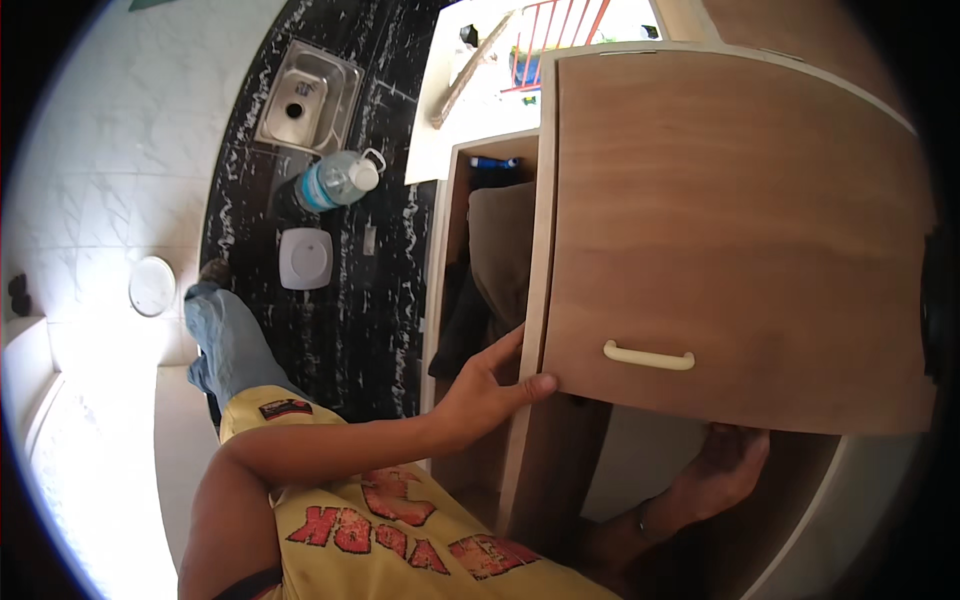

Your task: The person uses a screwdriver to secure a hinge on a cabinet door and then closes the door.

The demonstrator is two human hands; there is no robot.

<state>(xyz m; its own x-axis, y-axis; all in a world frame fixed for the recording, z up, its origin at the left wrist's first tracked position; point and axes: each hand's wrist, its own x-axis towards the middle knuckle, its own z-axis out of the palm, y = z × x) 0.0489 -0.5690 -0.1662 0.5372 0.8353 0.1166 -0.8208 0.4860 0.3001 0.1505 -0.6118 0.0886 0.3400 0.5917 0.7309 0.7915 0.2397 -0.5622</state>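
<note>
A brown wooden cabinet door (740, 220) with a cream handle (648, 356) fills the right side, its lower edge standing off the dark opening beneath. At that edge is my right hand (725, 465), fingers curled against the door and fingertips partly hidden behind it. My left hand (485, 400) grips the pale upright of the cabinet frame (538, 290), thumb across the front and fingers inside the neighbouring open compartment. Brown and dark cloth (500, 240) lies in that compartment, below a small blue item (494, 162).
On the black marbled counter (385, 300) at left are a large water bottle (338, 182) and a white square lid-like item (306, 258). A steel sink (310, 98) lies beyond them. A round white object (153, 286) is on the tiled floor. A window with red bars (560, 45) is at the top.
</note>
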